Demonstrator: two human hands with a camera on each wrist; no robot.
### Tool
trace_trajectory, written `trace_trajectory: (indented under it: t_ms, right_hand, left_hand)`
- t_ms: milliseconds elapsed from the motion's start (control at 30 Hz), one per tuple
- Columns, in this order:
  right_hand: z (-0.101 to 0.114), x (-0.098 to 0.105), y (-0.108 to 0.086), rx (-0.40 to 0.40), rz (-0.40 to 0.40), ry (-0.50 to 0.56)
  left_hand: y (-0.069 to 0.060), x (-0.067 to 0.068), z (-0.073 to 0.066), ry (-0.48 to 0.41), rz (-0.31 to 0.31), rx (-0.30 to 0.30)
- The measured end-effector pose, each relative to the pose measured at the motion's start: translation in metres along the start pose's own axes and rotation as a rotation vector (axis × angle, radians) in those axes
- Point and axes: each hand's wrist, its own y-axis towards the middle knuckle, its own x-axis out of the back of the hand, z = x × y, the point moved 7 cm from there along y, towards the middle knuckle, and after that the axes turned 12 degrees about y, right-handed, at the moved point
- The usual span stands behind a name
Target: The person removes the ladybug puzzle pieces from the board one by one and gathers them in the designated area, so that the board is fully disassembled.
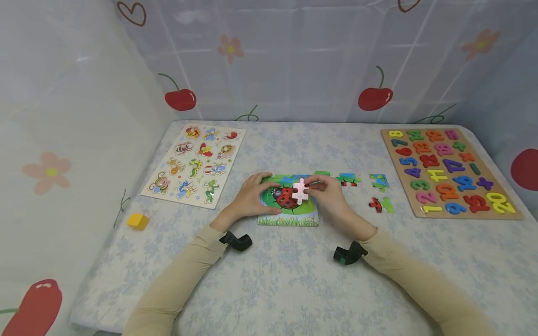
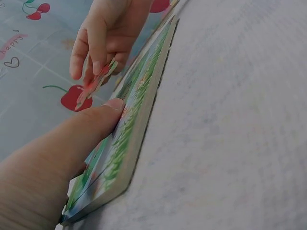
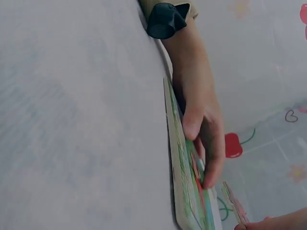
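A ladybug jigsaw board (image 1: 287, 222) lies on the cloth-covered table, a grass strip along its near edge. My left hand (image 1: 249, 198) rests on the board's left side, thumb and fingers spread apart; in the left wrist view its thumb (image 2: 91, 122) presses the board's face. Above the right part of the board, my right hand (image 1: 332, 198) pinches a jigsaw piece (image 1: 300, 192), whose pale pinkish side faces up. The same piece (image 3: 232, 200) shows nearly edge-on in the right wrist view. The board's area beneath the piece is hidden.
Several loose jigsaw pieces (image 1: 380, 181) lie right of the board. An insect-picture puzzle (image 1: 191, 168) sits at the back left, a number puzzle (image 1: 451, 175) at the right. A yellow block (image 1: 138, 221) is near the left edge. Patterned curtains (image 1: 277, 70) stand behind the table.
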Motion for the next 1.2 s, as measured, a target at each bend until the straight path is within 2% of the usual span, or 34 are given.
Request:
trace_trajectory:
  t_ms: [267, 467, 667, 900, 1067, 1200]
  right_hand:
    - [0.006, 0.067, -0.022, 0.074, -0.070, -0.039]
    - [0.007, 0.099, -0.039, 0.062, -0.116, -0.190]
    - [0.008, 0.107, -0.045, 0.116, -0.126, -0.303]
    - [0.003, 0.110, -0.044, 0.168, -0.141, -0.345]
    - [0.003, 0.108, -0.043, 0.126, -0.143, -0.347]
    - [0.005, 0.097, -0.042, 0.064, -0.119, -0.342]
  left_hand:
    - [0.000, -0.001, 0.001, -0.002, 0.000, 0.005]
    - [-0.001, -0.002, 0.001, -0.013, 0.010, 0.008]
    - [-0.001, -0.001, 0.000, -0.013, 0.011, 0.008]
    - [0.001, 0.000, -0.001, -0.011, 0.007, 0.005]
    - [0.000, -0.001, -0.001, -0.004, 0.008, 0.004]
    - [0.000, 0.000, 0.000, -0.002, 0.003, -0.002]
